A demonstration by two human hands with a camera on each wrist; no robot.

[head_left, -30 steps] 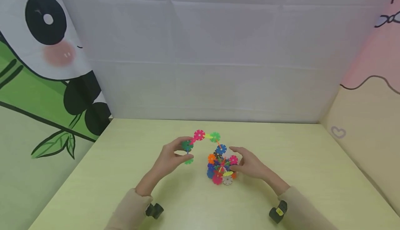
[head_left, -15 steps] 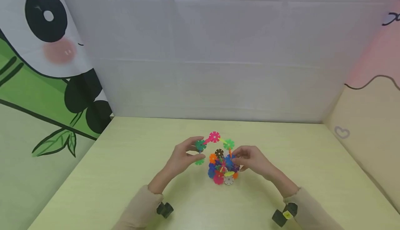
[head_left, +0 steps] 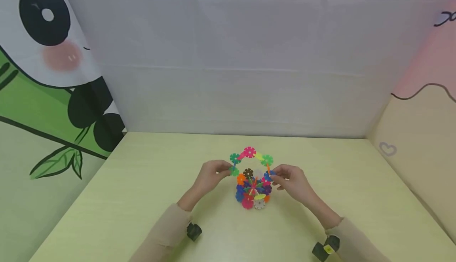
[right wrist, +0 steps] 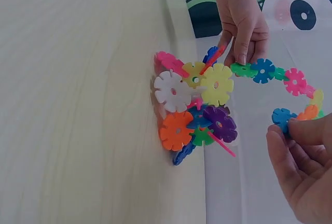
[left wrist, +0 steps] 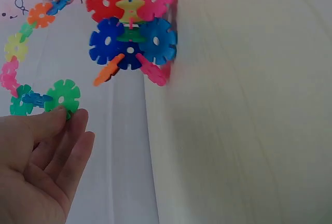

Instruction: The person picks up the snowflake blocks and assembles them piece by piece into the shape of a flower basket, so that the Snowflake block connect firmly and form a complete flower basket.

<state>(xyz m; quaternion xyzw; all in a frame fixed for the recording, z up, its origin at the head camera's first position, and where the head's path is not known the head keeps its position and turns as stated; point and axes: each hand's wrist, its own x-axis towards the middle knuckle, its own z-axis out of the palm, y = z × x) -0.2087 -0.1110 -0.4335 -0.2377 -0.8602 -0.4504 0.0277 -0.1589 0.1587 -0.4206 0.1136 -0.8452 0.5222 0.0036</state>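
Note:
A curved chain of interlocking plastic snowflake discs [head_left: 249, 152] hangs between my hands in the head view. My left hand [head_left: 212, 176] pinches the light green disc [left wrist: 61, 95] at one end with thumb and fingertips. At the other end, my right hand [head_left: 293, 181] pinches a blue disc [right wrist: 282, 119]. Just below the arch, a rounded multicoloured cluster of the same discs [head_left: 248, 202] stands on the table. In the left wrist view its red, pink and blue discs show; in the right wrist view, white, orange, yellow and purple ones. Both chain ends appear apart from the cluster.
The pale wood-grain table [head_left: 142, 198] ends at a hanging white sheet [head_left: 228, 64] behind. A panda-print panel [head_left: 60, 68] rises at the left and a pink and cream panel [head_left: 420, 135] at the right. Each wrist wears a black device [head_left: 194, 231].
My right hand has taken hold of the chain's blue end disc and lifted it slightly. My left hand has moved right, bringing the arch over the cluster, and now pinches only the light green end.

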